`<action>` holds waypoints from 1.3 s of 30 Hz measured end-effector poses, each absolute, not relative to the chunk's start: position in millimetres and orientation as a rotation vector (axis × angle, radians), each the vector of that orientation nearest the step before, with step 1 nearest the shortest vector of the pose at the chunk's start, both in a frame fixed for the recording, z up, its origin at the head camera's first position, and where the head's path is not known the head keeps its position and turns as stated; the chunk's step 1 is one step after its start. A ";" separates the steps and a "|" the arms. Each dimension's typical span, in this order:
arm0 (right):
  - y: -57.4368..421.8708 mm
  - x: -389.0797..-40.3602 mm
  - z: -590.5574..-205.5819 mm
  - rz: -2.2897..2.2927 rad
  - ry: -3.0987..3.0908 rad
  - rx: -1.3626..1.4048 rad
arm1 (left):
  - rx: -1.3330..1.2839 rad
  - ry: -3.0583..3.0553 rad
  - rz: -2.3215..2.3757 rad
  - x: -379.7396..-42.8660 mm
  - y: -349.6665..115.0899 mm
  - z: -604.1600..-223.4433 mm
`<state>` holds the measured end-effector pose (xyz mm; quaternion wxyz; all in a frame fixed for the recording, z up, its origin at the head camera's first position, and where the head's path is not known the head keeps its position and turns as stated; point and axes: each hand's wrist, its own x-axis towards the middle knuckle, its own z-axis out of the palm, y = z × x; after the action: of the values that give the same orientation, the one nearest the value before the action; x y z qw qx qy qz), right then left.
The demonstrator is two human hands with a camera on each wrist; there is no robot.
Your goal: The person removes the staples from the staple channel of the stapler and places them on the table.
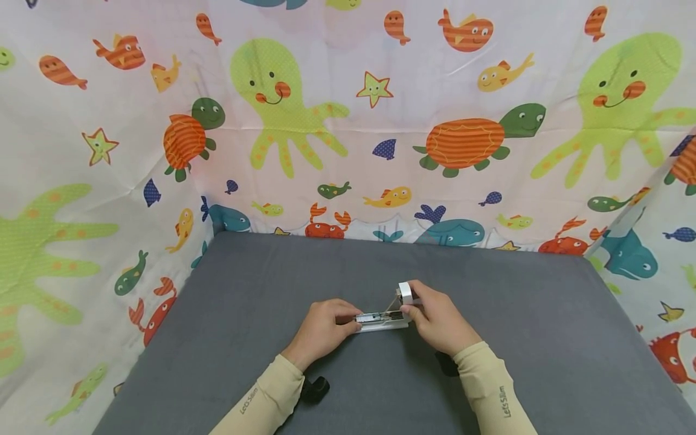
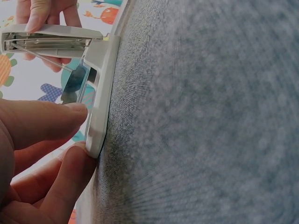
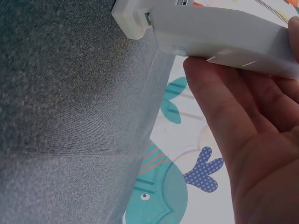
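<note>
A white stapler point(image 1: 382, 327) stands opened up on the grey surface, its top cover point(image 3: 224, 37) swung upright at the right end. Between base and cover runs a thin metal rod with a spring point(image 2: 53, 63), and the metal staple channel point(image 1: 372, 317) lies exposed. My left hand point(image 1: 322, 329) pinches the left end of the base point(image 2: 102, 100) between thumb and fingers. On the other side, my right hand point(image 1: 443, 317) grips the raised cover, fingers along its outer face in the right wrist view.
A grey cloth-covered table point(image 1: 261, 272) spreads around the stapler. Behind and on both sides hangs a white curtain point(image 1: 348, 151) printed with sea animals. Black wrist straps point(image 1: 315, 389) show below the hands, beside beige sleeves point(image 1: 266, 393).
</note>
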<state>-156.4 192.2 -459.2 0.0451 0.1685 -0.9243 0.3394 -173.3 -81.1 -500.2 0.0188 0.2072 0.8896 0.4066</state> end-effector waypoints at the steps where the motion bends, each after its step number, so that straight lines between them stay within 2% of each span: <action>1: 192.3 -156.3 -459.4 1.042 -2.828 0.512 | 0.639 2.759 1.261 -173.2 -81.2 -500.5; 39: 199.5 -156.9 -459.6 1.158 -2.843 0.487 | 0.626 2.742 1.274 -175.0 -82.7 -501.6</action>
<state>-156.9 199.5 -459.6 0.0166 0.1568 -0.9145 0.3725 -175.0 -82.7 -501.6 0.0272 0.2028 0.8877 0.4124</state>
